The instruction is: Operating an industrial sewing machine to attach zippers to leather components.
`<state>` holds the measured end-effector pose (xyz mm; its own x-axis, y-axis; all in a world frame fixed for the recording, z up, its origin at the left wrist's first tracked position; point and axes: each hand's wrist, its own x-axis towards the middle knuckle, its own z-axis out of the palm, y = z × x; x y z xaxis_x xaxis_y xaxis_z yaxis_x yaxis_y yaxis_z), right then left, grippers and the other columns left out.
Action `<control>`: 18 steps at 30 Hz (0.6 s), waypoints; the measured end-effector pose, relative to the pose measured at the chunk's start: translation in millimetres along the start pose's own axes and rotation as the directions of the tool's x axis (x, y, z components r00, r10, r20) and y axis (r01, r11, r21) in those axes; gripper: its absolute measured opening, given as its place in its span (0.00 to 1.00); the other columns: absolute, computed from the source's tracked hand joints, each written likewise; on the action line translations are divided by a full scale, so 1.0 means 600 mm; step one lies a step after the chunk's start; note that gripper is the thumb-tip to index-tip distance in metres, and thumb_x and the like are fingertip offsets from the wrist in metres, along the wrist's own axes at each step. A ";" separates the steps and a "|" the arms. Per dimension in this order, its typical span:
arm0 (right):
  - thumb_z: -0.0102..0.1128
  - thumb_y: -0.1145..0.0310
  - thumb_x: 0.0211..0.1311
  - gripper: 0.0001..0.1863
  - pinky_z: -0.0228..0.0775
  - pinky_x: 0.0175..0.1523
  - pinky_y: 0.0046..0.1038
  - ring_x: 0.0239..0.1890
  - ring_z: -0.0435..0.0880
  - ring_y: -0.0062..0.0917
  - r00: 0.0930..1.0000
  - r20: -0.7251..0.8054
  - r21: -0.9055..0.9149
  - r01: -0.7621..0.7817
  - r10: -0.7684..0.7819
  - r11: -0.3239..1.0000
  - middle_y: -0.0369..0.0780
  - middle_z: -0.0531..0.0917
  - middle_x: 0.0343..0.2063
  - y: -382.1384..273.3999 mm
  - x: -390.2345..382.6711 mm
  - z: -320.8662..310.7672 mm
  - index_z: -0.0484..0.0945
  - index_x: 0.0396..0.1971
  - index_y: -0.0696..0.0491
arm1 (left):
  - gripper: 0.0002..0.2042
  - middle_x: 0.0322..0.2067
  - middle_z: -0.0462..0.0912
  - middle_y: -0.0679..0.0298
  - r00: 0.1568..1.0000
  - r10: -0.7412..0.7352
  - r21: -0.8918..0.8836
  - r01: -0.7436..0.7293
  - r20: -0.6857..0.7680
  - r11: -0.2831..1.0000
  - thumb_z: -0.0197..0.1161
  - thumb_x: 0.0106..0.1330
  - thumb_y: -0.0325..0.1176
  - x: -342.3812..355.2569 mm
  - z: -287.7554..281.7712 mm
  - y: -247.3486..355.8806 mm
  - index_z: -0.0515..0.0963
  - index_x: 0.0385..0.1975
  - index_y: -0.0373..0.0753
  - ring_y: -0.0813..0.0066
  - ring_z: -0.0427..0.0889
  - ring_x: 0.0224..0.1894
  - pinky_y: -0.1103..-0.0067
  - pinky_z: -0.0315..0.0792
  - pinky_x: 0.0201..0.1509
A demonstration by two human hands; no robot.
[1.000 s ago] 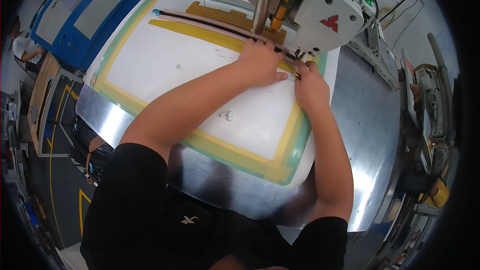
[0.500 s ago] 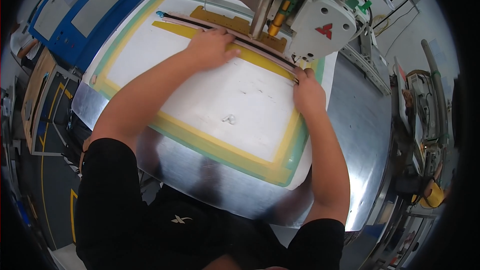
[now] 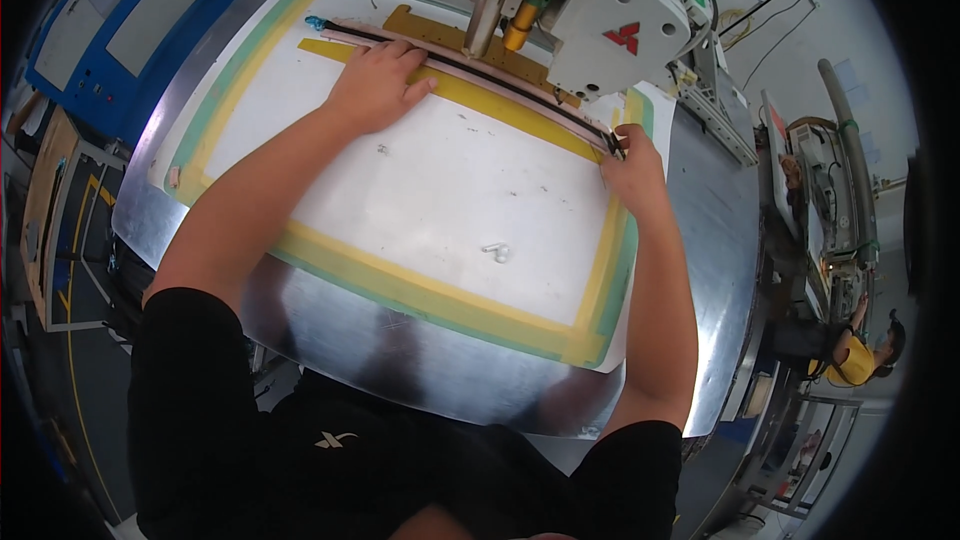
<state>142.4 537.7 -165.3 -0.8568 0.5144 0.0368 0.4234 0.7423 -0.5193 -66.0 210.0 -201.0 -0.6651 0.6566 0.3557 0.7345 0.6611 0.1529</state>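
Note:
A long pink fabric strip (image 3: pixel 345 28) with a black zipper (image 3: pixel 500 80) along it lies slantwise across the white sheet, between a brown notched plate (image 3: pixel 420 28) and a yellow strip (image 3: pixel 470 100). My left hand (image 3: pixel 380 88) rests on it left of the middle, fingers lying along the zipper's near edge and the thumb apart. At the right end, my right hand (image 3: pixel 634 168) is closed with thumb and fingers around the zipper's dark end. Part of that end is hidden by the fingers. A blue bit (image 3: pixel 316 23) shows at the strip's left end.
The sewing machine head (image 3: pixel 620 35) stands just beyond the strip, with a metal rod (image 3: pixel 492 15) close above it. Yellow and green tape (image 3: pixel 430 305) frames the white sheet on a metal table (image 3: pixel 400 380). A small clear piece (image 3: pixel 496 252) lies on the sheet. Another person (image 3: pixel 855 355) stands far right.
My right hand has shifted slightly right and now pinches the zipper end, its dark tip showing between the fingers. My left hand has slid a little left along the strip. The view has moved slightly.

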 end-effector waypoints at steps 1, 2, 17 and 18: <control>0.65 0.73 0.58 0.25 0.76 0.57 0.41 0.53 0.84 0.49 0.999 -0.012 -0.025 0.038 -0.039 0.999 0.55 0.83 0.50 -0.003 0.001 0.004 0.77 0.57 0.59 | 0.23 0.59 0.79 0.55 1.000 -0.001 0.000 0.001 0.003 1.000 0.57 0.74 0.49 -0.001 0.003 -0.003 0.79 0.58 0.39 0.53 0.77 0.62 0.61 0.65 0.68; 0.65 0.73 0.59 0.23 0.76 0.58 0.41 0.54 0.83 0.49 0.997 -0.024 -0.050 0.076 -0.078 0.996 0.54 0.83 0.50 -0.005 0.001 0.007 0.78 0.56 0.60 | 0.23 0.58 0.79 0.55 1.000 0.006 0.013 -0.006 -0.010 1.000 0.57 0.74 0.50 -0.001 0.005 -0.006 0.80 0.58 0.39 0.54 0.77 0.61 0.60 0.66 0.67; 0.62 0.74 0.65 0.17 0.75 0.59 0.42 0.53 0.84 0.49 0.970 -0.223 -0.065 0.082 -0.095 0.994 0.54 0.84 0.49 0.003 0.013 0.032 0.81 0.53 0.59 | 0.22 0.59 0.79 0.55 0.999 -0.036 -0.006 0.036 0.011 0.999 0.57 0.74 0.49 0.005 0.000 -0.010 0.79 0.59 0.41 0.55 0.76 0.63 0.60 0.64 0.68; 0.62 0.74 0.65 0.17 0.75 0.59 0.42 0.53 0.84 0.49 0.970 -0.221 -0.059 0.092 -0.103 0.994 0.54 0.84 0.49 -0.002 0.010 0.030 0.81 0.53 0.59 | 0.21 0.56 0.80 0.56 0.999 -0.016 -0.016 0.016 -0.044 1.000 0.57 0.73 0.49 0.005 0.001 -0.012 0.80 0.57 0.41 0.56 0.77 0.61 0.59 0.66 0.66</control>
<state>131.5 532.1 -179.7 -0.8095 0.5175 0.2772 0.3598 0.8105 -0.4622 -73.3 207.6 -201.3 -0.6704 0.6291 0.3935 0.7262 0.6653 0.1735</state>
